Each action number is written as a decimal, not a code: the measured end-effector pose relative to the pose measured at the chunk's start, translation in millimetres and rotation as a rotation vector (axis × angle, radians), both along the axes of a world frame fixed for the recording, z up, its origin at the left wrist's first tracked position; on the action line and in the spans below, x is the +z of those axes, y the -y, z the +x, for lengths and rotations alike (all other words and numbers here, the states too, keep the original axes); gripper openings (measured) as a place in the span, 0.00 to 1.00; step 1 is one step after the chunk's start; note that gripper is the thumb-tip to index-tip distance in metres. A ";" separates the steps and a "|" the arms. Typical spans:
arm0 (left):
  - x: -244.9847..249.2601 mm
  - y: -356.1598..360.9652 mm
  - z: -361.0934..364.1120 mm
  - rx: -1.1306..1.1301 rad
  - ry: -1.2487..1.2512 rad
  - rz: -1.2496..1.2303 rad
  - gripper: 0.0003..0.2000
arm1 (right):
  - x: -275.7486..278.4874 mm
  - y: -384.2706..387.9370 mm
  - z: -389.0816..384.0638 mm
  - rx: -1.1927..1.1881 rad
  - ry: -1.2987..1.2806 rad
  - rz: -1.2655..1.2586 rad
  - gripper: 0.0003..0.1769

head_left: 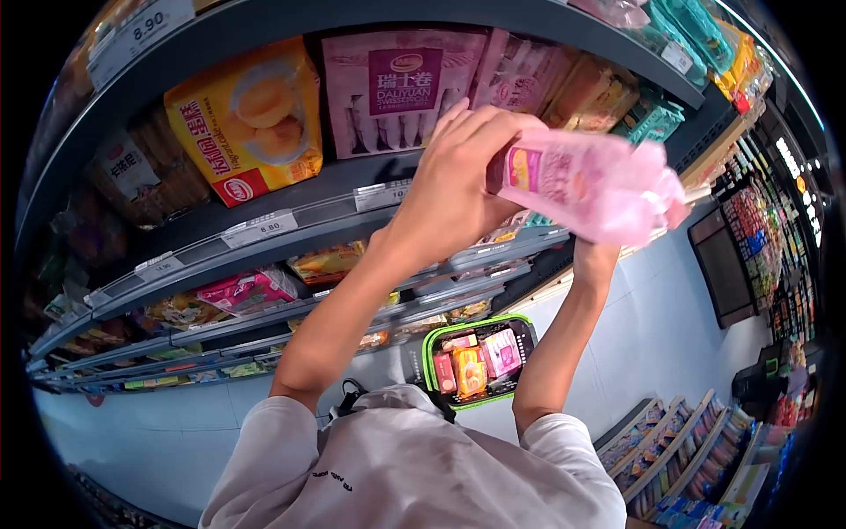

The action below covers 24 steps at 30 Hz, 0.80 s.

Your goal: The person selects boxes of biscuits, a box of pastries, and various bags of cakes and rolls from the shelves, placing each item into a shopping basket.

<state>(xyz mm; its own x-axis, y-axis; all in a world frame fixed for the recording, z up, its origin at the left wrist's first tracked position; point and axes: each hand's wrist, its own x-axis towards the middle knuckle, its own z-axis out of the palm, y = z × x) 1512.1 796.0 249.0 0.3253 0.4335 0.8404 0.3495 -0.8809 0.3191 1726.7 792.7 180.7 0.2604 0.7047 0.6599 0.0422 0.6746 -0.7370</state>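
Note:
My left hand [467,172] is wrapped round the left end of a pink package of Swiss rolls [573,181], held up in front of the shelf. My right hand [599,251] is under the package's right part, its fingers mostly hidden behind the pink wrapping. Just behind my left hand, a larger pink Daliyuan Swiss roll bag [405,84] stands on the shelf. A yellow cake bag [251,119] stands to its left, and another pink bag [520,75] to its right.
A black basket with a green rim [432,357] is on the floor below, holding yellow and pink packages. Price tags line the shelf edge [308,212]. Lower shelves hold more packaged food. Snack racks [679,441] stand at lower right, and a stocked wall display [758,238] at far right.

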 end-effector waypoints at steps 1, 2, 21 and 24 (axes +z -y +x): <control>4.3 6.8 0.8 -0.099 0.097 -0.106 0.25 | 1.6 4.4 1.3 0.011 0.060 -0.028 0.26; 4.7 10.3 2.0 -0.194 0.191 -0.217 0.24 | -2.3 6.8 7.1 0.181 0.044 -0.083 0.26; -116.7 50.7 23.3 -0.324 0.526 -1.358 0.13 | -104.3 99.4 -37.8 0.434 -0.691 -0.683 0.25; -149.0 53.5 26.3 -0.302 0.414 -1.417 0.14 | -146.7 110.2 -36.6 0.425 -0.756 -0.698 0.23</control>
<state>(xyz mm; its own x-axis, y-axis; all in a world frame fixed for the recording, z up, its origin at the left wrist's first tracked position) 1538.4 742.6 100.0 0.3991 0.9040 -0.1530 -0.1088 0.2125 0.9711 1690.1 682.5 34.0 0.0767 0.9868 -0.1427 -0.7140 -0.0455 -0.6987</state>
